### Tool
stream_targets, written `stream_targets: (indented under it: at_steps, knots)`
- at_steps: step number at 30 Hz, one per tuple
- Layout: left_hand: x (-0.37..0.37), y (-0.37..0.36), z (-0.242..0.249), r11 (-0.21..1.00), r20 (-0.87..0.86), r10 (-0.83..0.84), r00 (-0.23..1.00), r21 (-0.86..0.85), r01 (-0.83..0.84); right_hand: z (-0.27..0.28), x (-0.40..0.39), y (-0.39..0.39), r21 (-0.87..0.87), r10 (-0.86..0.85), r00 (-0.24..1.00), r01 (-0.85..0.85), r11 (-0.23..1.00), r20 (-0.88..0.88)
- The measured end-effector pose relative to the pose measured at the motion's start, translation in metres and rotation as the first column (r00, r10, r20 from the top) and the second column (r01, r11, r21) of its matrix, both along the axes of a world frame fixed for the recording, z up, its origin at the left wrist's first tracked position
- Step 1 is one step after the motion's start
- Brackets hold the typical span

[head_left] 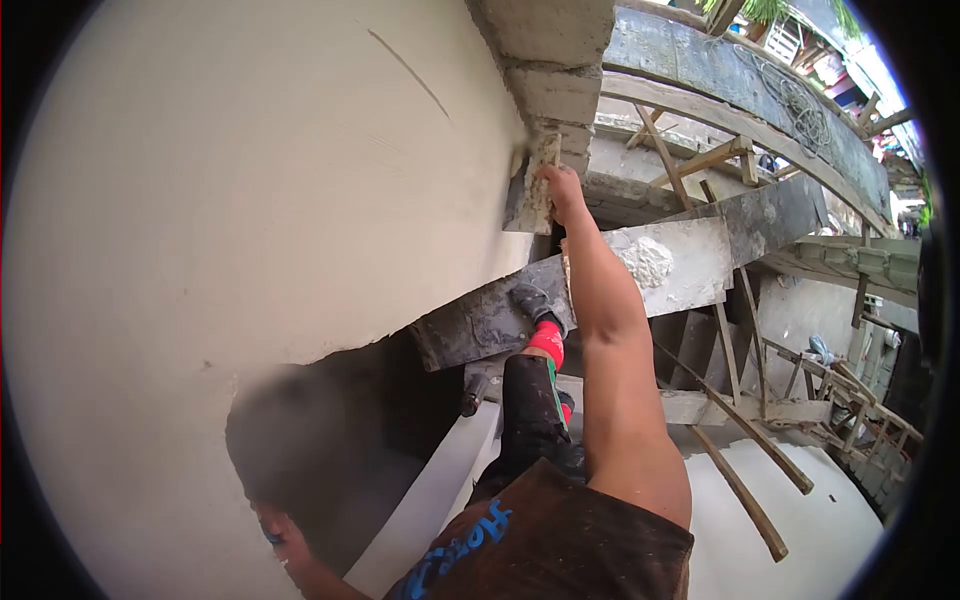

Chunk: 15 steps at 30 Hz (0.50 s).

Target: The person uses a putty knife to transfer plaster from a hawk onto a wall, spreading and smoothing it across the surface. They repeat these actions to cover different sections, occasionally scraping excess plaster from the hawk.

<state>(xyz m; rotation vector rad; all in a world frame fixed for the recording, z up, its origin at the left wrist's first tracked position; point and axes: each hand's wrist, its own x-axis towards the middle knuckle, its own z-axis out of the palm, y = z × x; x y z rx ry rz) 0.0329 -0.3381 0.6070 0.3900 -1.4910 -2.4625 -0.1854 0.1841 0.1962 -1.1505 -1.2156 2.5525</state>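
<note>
High in the middle of the view, my right hand (562,192) is closed around a plastering trowel (522,205), its flat blade up against the edge of the smooth pale wall (330,180). Rough blocks and mortar (560,95) run along that edge. At the lower left, my left hand (288,540) grips the wall's edge beside a dark opening (320,440). Something small and bluish shows at its fingers, too blurred to name. White wet plaster (648,262) lies in a heap on a board (695,268) beyond my right forearm.
One of my feet (533,302) stands on a plaster-stained plank (470,318) over a drop. Below it are a pale beam (430,500) and several slanting wooden props (740,490). A long scaffold board (690,65) with coiled wire (795,100) crosses the upper right.
</note>
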Motion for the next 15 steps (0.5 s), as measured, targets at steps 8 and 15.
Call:
stream_targets:
  at_steps: [8, 15]
  knots:
    - [0.025, -0.028, -0.015, 0.983, -0.256, -0.043, 0.966, 0.164, 0.087, 0.097, 0.005, -0.002, 0.147, 0.003, 0.992, 0.016, 0.989, -0.127]
    - [0.033, -0.090, -0.098, -0.451, -0.286, 0.303, 0.909, 0.797, 0.401, 0.226, 0.003, 0.000, 0.285, 0.024, 0.979, 0.035, 0.958, -0.201]
